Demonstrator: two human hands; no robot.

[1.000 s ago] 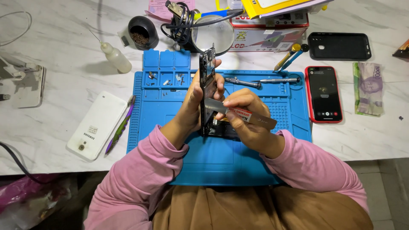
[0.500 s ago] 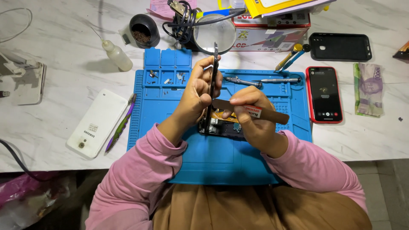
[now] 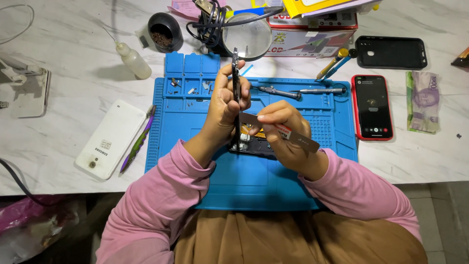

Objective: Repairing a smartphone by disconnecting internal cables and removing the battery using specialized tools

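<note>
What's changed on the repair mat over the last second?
The left hand has swung the dark phone panel from facing the camera to standing edge-on, upright. The right hand still holds the flat metal pry tool against it. The opened phone body, blue mat and red phone have not moved.

Head-worn camera looks steeply down over a repair bench, close above the working hands.

The single view faces forward and down from the person's own head, so pink sleeves rise from the bottom edge and the far side of the white marble table (image 3: pixel 68 73) lies along the top. The blue work mat (image 3: pixel 254 181) fills the centre, with the left hand (image 3: pixel 225 105) and right hand (image 3: pixel 283 124) near mid-frame, close enough to show individual fingers. The frame reaches a white phone back (image 3: pixel 110 139) at left and a banknote (image 3: pixel 422 101) at right. No second view shares the scene.
</note>
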